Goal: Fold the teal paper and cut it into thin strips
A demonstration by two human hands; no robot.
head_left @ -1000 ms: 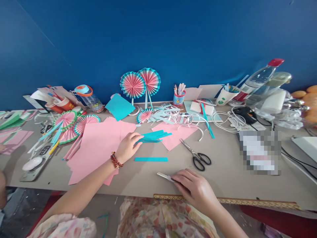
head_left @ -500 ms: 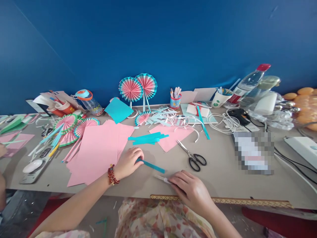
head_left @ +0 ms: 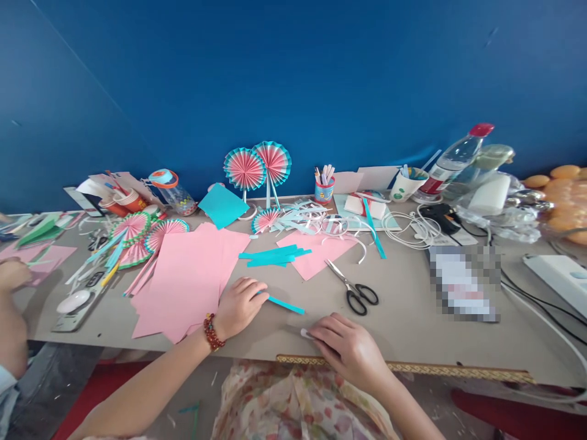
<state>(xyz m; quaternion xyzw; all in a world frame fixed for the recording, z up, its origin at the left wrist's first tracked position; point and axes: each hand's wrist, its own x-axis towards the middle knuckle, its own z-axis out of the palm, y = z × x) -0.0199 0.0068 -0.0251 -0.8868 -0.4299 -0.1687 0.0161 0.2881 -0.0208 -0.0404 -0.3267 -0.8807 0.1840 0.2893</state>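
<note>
My left hand (head_left: 241, 305), with a red bead bracelet at the wrist, has its fingers closed on one end of a narrow blue paper strip (head_left: 287, 305). The strip's free end points right, toward my other hand. Low in the middle, my right hand (head_left: 346, 345) curls round a slim whitish, partly see-through tool (head_left: 305, 333); only its tip shows and its kind is unclear. More blue paper strips (head_left: 273, 255) lie beyond my hands. Black-handled scissors (head_left: 353, 290) rest right of them. Pink paper sheets (head_left: 188, 275) spread under and beside my left hand.
Pleated paper fans (head_left: 245, 168) lean on the blue wall. White paper scraps (head_left: 307, 217) lie before a pen cup (head_left: 324, 188). A plastic bottle (head_left: 458, 162), cables (head_left: 413, 226) and a bagged item fill the right. Another person's hand (head_left: 13, 275) is at far left.
My left fingers have shifted slightly along the blue strip, so less of it shows. Less of the whitish tool is visible by my right hand. The other person's arm shows more at left.
</note>
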